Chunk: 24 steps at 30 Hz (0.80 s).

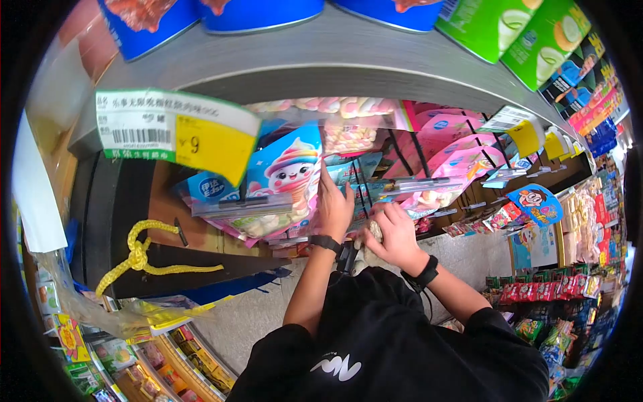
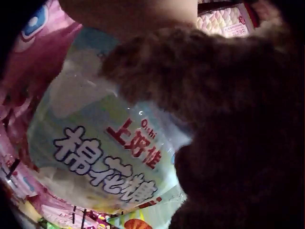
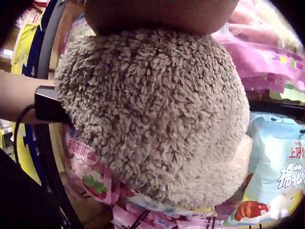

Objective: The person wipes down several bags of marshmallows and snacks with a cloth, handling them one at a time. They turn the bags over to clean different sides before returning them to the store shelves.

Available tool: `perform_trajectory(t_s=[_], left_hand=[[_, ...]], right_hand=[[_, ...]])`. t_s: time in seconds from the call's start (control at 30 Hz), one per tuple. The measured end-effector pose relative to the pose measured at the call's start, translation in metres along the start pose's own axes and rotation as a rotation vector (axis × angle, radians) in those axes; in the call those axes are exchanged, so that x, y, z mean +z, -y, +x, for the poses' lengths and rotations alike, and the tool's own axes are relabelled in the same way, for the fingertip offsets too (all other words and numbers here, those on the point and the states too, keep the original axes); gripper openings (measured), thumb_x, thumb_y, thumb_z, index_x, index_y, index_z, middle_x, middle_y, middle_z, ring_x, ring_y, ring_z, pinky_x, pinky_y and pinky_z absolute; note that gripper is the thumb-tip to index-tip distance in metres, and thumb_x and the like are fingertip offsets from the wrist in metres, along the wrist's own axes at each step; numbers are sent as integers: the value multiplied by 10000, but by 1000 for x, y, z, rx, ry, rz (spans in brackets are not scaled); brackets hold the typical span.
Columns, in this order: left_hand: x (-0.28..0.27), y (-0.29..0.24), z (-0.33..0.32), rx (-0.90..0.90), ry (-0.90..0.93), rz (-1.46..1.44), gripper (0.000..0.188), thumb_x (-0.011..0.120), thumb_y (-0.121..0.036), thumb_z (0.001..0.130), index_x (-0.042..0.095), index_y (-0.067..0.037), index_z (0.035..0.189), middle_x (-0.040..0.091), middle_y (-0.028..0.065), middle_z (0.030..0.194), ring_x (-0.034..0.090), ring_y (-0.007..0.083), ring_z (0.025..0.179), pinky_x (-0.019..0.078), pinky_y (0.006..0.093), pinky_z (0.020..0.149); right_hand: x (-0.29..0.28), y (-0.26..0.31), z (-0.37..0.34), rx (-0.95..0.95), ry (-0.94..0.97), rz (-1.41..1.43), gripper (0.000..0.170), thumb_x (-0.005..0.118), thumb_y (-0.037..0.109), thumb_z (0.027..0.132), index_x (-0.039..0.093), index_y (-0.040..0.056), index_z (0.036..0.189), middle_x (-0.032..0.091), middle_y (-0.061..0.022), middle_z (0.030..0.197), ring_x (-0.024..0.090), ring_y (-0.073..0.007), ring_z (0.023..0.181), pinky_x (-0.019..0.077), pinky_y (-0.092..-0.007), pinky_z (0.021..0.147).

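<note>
A fluffy grey-beige item (image 1: 375, 232) is gripped by my right hand (image 1: 396, 236). It fills the middle of the right wrist view (image 3: 157, 114) below part of the hand (image 3: 162, 16), and looks dark and blurred in the left wrist view (image 2: 228, 105). My left hand (image 1: 335, 206) has its fingers extended upward at the right edge of a blue and pink ice-cream-picture bag (image 1: 288, 171); contact with the bag is unclear. A pale blue-green marshmallow bag (image 2: 100, 129) hangs beyond the fluffy item, and another is at the right (image 3: 276, 167).
Pink bags (image 1: 462, 151) hang on black hooks at the right. A grey shelf edge (image 1: 335, 60) with a yellow and white price tag (image 1: 177, 130) crosses above the hands. Yellow cord (image 1: 137, 258) lies at the left, and snack racks (image 1: 549, 288) stand lower right.
</note>
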<state>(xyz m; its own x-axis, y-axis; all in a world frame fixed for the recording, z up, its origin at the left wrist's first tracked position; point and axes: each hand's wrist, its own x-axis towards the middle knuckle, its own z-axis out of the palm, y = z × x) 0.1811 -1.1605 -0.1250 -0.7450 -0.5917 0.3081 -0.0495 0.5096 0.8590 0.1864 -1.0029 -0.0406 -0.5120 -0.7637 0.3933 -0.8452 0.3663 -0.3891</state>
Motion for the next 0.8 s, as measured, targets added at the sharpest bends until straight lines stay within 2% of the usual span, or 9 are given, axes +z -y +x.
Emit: perform_trajectory(t_s=[0.17,0.2,0.23,0.33,0.4,0.5,0.6,0.67,0.8], left_hand=[[-3,0,-6,114,-70,-21,746,601,-116,849,170,69,1429,374,369,1341,393,477,1244,338,468,1036],[-4,-5,-5,30,-67,-56,791,620,-80,832,138,67,1441,292,348,1410,313,450,1316,280,450,1086],[-7,-11,-1,-50,-66,-93,839,638,-45,814,106,65,1453,210,327,1478,233,423,1388,222,432,1137],[-5,-20,17,32,-169,-222,921,700,-103,787,85,84,1447,180,335,1483,203,414,1400,192,418,1149],[-8,-24,29,-108,-124,-159,1057,781,-195,733,57,86,1450,205,322,1477,231,394,1390,202,410,1141],[-21,-39,50,16,-148,-231,1053,789,-220,738,76,99,1444,217,309,1478,251,374,1384,214,400,1133],[-21,-50,63,-18,9,-582,986,766,-229,773,118,97,1440,270,313,1456,295,366,1362,238,401,1122],[-10,-48,68,120,-184,-261,928,748,-200,783,158,86,1440,283,312,1453,298,375,1359,245,407,1119],[-18,-76,57,140,-328,-213,687,696,-165,816,342,85,1349,435,290,1353,417,411,1265,322,429,1068]], right_hand=[[36,-16,3,88,-155,-41,231,645,158,724,544,1,859,546,-203,1100,512,-393,945,428,-458,826],[40,-17,-1,113,-182,11,203,627,138,738,540,-2,856,547,-207,1139,520,-402,969,430,-455,852],[39,-14,-2,122,-191,28,183,613,124,746,537,3,859,576,-214,1117,552,-400,958,452,-449,831],[46,-22,-11,103,-233,67,183,626,107,723,539,8,850,617,-177,1002,587,-362,848,486,-419,723],[52,-25,-17,73,-280,55,171,621,106,725,536,14,842,640,-174,972,615,-361,816,503,-408,696],[57,-27,-20,83,-288,69,181,622,120,723,551,17,854,643,-179,916,624,-361,764,504,-408,671],[58,-30,-25,114,-250,69,194,625,126,720,575,19,874,635,-176,836,627,-355,729,503,-405,650],[56,-28,-22,114,-270,73,200,629,127,717,591,22,884,619,-175,767,624,-354,695,500,-402,633],[62,-33,-22,139,-283,104,219,650,182,728,605,38,887,624,-168,760,625,-347,676,496,-396,620]])
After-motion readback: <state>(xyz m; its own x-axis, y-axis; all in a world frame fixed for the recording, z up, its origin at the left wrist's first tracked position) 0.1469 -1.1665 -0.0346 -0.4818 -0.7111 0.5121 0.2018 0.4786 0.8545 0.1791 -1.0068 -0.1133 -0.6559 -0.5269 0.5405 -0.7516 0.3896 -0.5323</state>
